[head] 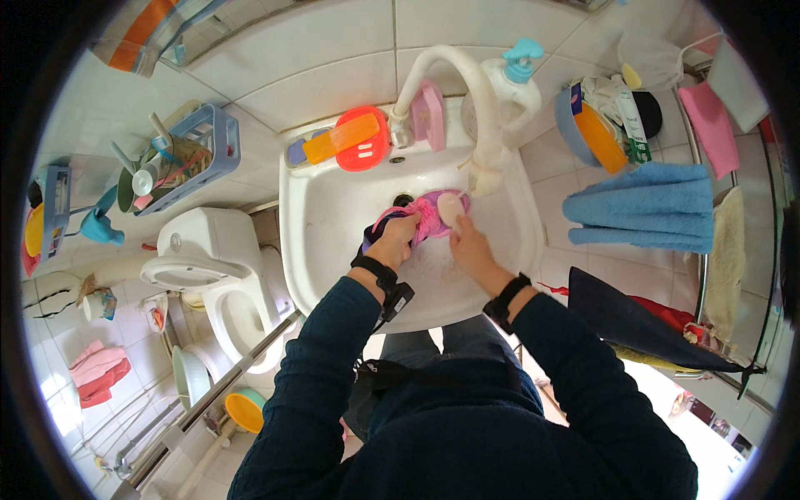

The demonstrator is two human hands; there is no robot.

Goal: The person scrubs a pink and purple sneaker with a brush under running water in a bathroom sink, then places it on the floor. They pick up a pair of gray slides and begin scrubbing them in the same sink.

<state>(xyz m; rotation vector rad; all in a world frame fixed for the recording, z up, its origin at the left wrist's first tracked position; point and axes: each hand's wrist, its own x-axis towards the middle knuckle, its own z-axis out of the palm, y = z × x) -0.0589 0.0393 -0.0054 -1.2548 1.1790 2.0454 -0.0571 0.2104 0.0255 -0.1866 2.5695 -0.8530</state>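
My left hand (395,239) grips a pink, purple and dark item (427,215), which looks like a fabric shoe; its full shape is partly hidden by my fingers. In my right hand (469,245) is a pale oval object (449,210), a brush or a bar of soap, held against the item's far end. Both hands are over the basin of a white ceramic sink (337,262). The dark drain hole (403,200) shows just beyond the item. A white curved faucet (484,112) arches down, its outlet close to the item's right end.
On the sink's back ledge are a red soap dish (362,159) with an orange brush (340,139) across it, a pink soap dish (429,115) and a pump bottle (524,87). A blue towel (644,209) hangs at right. A toilet (234,306) stands left, behind a metal rail (219,389).
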